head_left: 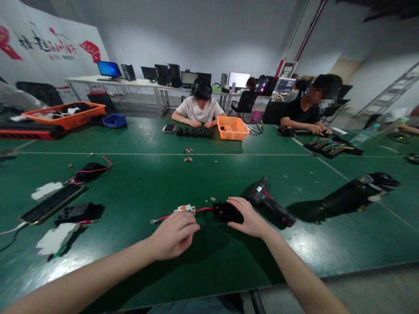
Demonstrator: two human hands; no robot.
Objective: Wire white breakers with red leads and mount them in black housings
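A black box-shaped part [224, 212] lies on the green table, and the fingers of my right hand [248, 216] are closed around its right end. From its left side a red wire [204, 209] runs to a small white breaker with an orange switch [185, 209]. Another red wire [163, 218] leaves the breaker and ends in a metal lug. My left hand [175, 235] is beside the breaker, its fingers curled and partly covering it; what they hold, if anything, is hidden.
A cordless screwdriver [270, 201] lies right of my right hand, with a dark bottle [353, 194] beyond. At left are a phone [52, 203], white breakers [58, 239] and black parts [77, 212]. Across the table, people sit near an orange bin [233, 131].
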